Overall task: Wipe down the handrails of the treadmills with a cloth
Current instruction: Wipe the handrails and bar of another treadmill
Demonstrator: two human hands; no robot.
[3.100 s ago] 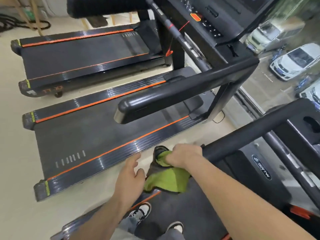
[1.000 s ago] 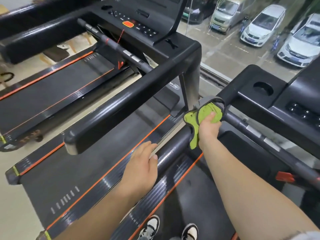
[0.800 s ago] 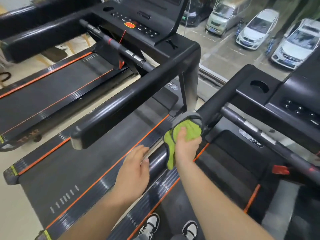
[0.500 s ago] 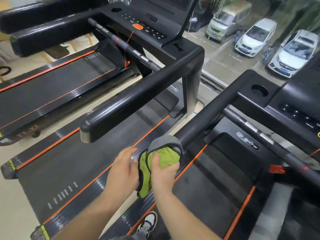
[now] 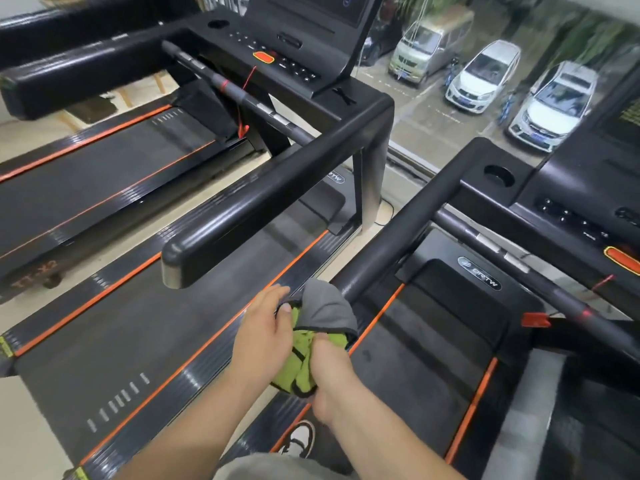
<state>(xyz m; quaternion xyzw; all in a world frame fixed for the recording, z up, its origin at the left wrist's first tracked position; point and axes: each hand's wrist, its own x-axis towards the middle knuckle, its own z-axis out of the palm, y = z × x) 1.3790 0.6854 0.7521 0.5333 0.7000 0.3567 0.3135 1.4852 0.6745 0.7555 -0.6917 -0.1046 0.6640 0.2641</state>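
I have the green-and-grey microfibre cloth (image 5: 325,308) bunched at the near end of the black tubular handrail (image 5: 408,223) of the treadmill I stand on. Its grey fold is draped over the rail's tip. My right hand (image 5: 329,372) has its grip closed round the crumpled green part below. My left hand (image 5: 263,336) appears to pinch the cloth's dark-hemmed edge between thumb and forefinger, though I cannot tell how firmly.

I judge this to be a moment for gathering the cloth afresh at the rail's end. To do it well, I would spread the cloth flat across the palm with a clean face out. Then I would wrap it round the rail so the underside is wiped as well as the top, and draw it in one long stroke toward the console. The end cap deserves a twist of its own. The glossy black handrail of the neighbouring treadmill (image 5: 277,195), just to the left, looks next in turn.
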